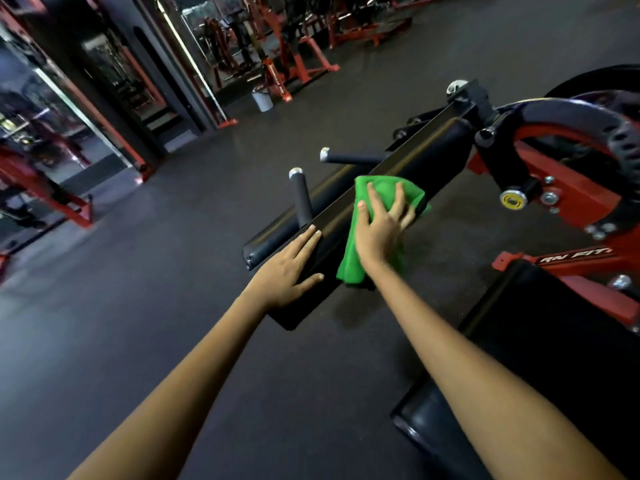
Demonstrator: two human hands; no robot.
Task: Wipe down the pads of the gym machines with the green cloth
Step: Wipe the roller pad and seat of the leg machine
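Dark rubber gym flooring [145,341] fills most of the head view, with red steel machine frames [291,67] and mirrored wall panels [52,109] standing at the back and a small pale bucket [262,98] near one frame's foot. Across the middle runs a long black padded roller [408,168] fixed to a black bar, slanting from lower left up to a red and black pivot assembly [568,168] on the right. Two short black handle pegs with silver end caps [300,195] stick out from the bar on its far side.

A bright green microfibre cloth [353,261] is draped over the roller, hanging down its near side. The person's right hand [379,230] lies flat on top of the cloth with fingers spread, pressing it against the pad rather than clutching it. The left hand [287,271] rests open and palm down on the bare pad just beside the cloth, toward the roller's near end, fingers extended and gripping nothing. Both bare forearms reach in from the bottom edge. A second black upholstered pad [540,358] sits at lower right beneath the right arm, under a red frame member with white lettering [575,256].
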